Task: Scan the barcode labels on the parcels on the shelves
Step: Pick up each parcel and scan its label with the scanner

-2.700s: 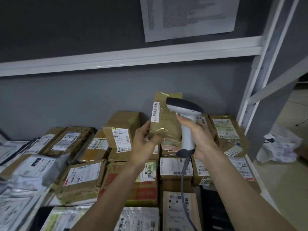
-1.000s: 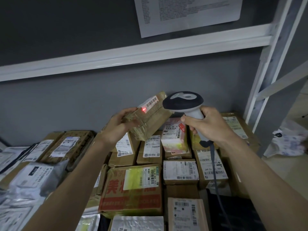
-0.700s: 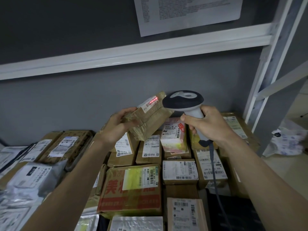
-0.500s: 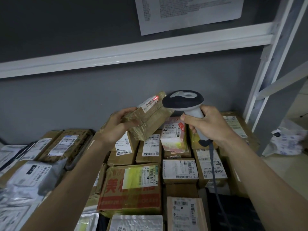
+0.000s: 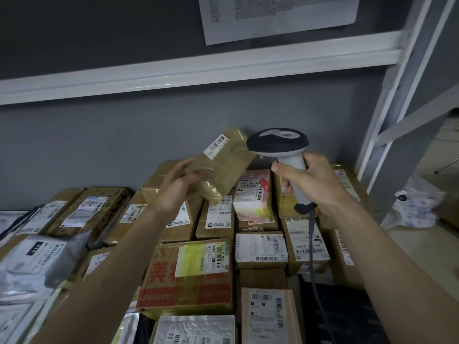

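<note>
A dim grey wall point(image 5: 124, 135) backs this shelf, with a white shelf rail point(image 5: 198, 70) running across above the hands and a white upright post point(image 5: 397, 95) off to the right. A printed sheet point(image 5: 278, 16) hangs on the wall above the rail; its lines are too small to read and its top is cut off.

The left hand point(image 5: 178, 189) holds a small brown parcel point(image 5: 223, 170) up off the pile, tilted, its fingers point(image 5: 188, 167) curled round the lower end. A white barcode label point(image 5: 215, 146) sits on the parcel's upper edge, beyond those fingers; the numbers are unreadable. The right hand point(image 5: 310, 180) grips the grey handle of a barcode scanner point(image 5: 278, 142), fingers wrapped round it, and the dark scanner head is just beside the parcel's top right corner. A cable point(image 5: 311, 244) hangs from the handle.

Below both hands the shelf is packed with cardboard boxes point(image 5: 260, 247). One box point(image 5: 188, 274) under the left forearm carries large red Chinese characters and a yellow-tinted label. A grey mailer bag point(image 5: 37, 254) left of the forearm reads "OTO". The lower boxes are cut off by the frame. A white bag point(image 5: 417, 207) lies on the floor to the right, blurred.
</note>
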